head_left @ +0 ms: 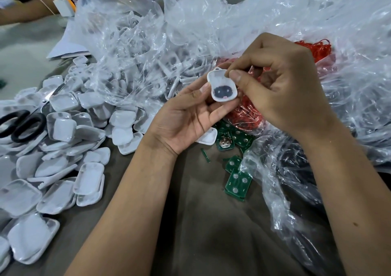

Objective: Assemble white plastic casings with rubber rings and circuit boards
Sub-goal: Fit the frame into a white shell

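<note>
While the bench (207, 233) with its grey-brown top carries everything, the biggest thing on it is the crumpled clear plastic bags (275, 17), which cover the far edge and the whole right side. Through the plastic at the far middle, more white parts can be seen. Next in size is the heap of white plastic casings (63, 148) that fills the left side of the bench, from the near left corner up to the bags. On this heap, near the left edge, lie black-handled scissors (21, 127). A bundle of red rubber rings (249, 114) sits inside a bag at the middle of the bench, just behind the hands, and more red shows further right. Green circuit boards (238, 182) lie in a small group in front of the red bundle, partly under the edge of a bag; one board (224, 141) shows a round metal holder.

Above the middle of the bench, the left hand (186, 119) is turned palm up and holds one white casing (222, 87) between thumb and fingers. This casing shows a dark oval patch in its lower part and a small loop on top. The right hand (279, 80) comes from above with curled fingers, and its thumb and forefinger pinch the casing at the upper right rim; perhaps something thin is also between them, but the view is too unclear to tell.

At the far left corner, another person's arm (25, 13) rests on the bench.
</note>
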{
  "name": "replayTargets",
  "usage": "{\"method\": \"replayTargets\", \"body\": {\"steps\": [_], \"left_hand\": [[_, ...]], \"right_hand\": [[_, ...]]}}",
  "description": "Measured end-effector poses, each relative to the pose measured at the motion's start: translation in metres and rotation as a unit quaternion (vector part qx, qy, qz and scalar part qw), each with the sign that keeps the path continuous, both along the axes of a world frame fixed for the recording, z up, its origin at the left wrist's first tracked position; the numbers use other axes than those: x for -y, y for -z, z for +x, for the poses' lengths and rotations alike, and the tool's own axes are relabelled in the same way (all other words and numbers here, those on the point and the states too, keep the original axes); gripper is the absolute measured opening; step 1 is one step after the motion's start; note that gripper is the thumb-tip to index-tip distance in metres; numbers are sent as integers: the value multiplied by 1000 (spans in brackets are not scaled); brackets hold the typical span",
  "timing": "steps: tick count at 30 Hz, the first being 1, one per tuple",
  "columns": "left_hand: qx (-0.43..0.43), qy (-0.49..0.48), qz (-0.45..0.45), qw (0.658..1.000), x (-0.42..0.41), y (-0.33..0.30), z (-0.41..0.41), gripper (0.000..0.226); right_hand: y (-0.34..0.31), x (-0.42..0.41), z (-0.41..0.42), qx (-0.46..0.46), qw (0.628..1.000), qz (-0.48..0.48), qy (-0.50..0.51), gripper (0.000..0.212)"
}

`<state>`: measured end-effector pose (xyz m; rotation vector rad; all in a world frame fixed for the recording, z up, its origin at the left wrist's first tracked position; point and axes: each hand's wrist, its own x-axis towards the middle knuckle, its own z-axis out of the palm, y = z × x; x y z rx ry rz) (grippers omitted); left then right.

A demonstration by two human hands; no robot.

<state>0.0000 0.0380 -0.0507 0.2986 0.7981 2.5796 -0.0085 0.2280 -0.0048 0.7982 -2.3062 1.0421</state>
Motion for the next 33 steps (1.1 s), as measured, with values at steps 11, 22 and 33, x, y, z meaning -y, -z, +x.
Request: {"method": "replayTargets", "body": {"steps": [11,22,33], "left_hand": [[11,-30,-20,999,1,-2,-1,44],[40,-141,73,987,15,-6,-8,43],[47,-155,110,981,14,-9,-6,32]], "right_hand": [[1,6,2,-13,1000,22,-15,14],[10,5,3,213,944,234,-93,15],[14,5,2,214,918,331,-45,39]]}}
